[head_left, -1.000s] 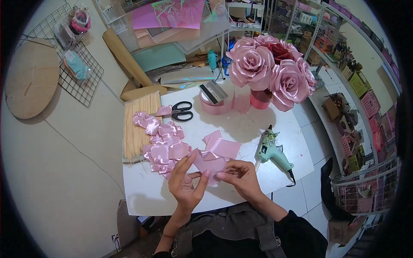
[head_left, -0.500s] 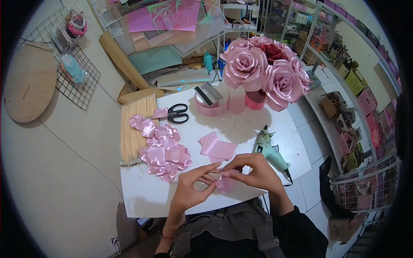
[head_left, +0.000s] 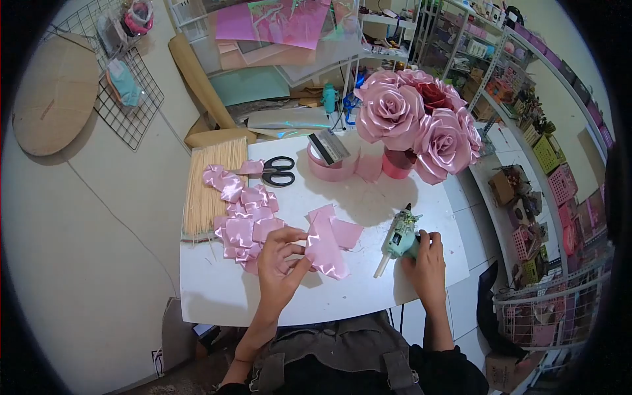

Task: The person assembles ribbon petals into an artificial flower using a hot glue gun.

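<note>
My left hand [head_left: 282, 264] pinches a shiny pink satin ribbon piece [head_left: 326, 254] by its left edge, above the white table. Just behind it lie other cut ribbon pieces [head_left: 346, 233], partly covered by the held one. My right hand [head_left: 424, 268] is wrapped round the handle of a mint-green glue gun [head_left: 400, 238]. The gun's black nozzle points away from me, and a pale glue stick [head_left: 382, 266] sticks out of its rear. Left of my left hand is a heap of folded ribbon petals [head_left: 245, 224], partly hidden by the fingers.
Black-handled scissors [head_left: 278, 172] lie beside a bundle of thin wooden sticks [head_left: 212, 171]. A pink ribbon roll [head_left: 331, 172] stands behind, with a card on it. Large pink satin roses [head_left: 421, 122] rise at the back right. Shelves [head_left: 520, 178] run along the right.
My right hand has let go of the ribbon and moved right onto the glue gun, which now sits turned differently. The left hand keeps the ribbon piece, now spread out.
</note>
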### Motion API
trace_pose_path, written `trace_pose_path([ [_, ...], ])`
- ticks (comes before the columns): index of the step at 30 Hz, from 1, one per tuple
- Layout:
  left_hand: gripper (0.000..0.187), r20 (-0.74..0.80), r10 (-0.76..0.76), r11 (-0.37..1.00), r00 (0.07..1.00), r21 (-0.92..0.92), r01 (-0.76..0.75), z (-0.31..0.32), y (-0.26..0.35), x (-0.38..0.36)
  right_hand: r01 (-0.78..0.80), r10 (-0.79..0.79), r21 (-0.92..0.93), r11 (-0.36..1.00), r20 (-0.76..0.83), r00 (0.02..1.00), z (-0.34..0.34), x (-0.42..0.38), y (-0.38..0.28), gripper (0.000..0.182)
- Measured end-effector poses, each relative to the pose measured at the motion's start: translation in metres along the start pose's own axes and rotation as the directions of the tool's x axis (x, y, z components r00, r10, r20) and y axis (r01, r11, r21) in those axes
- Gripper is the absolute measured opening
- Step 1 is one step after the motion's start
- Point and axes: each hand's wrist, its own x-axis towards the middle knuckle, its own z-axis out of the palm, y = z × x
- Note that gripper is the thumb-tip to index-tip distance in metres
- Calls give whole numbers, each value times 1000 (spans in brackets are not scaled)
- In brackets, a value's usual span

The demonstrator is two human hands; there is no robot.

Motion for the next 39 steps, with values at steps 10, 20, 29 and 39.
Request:
trace_pose_path([
  [10,31,18,181,956,983,232,-180,-4,-1,1,63,-127,779,624,22,992,-22,-14,-28,19],
  [20,33,16,163,933,986,322,-160,-2,1,-3,308,-411,718,625,-34,911,-22,-11,-69,23],
  [29,30,40,187,916,982,355,-189,-2,1,-4,235,-393,741,629,43,919,-23,-10,-69,22],
  [39,30,38,174,926,984,332,-177,-2,3,-5,80,-228,696,714,122,966,-19,-10,-61,26],
])
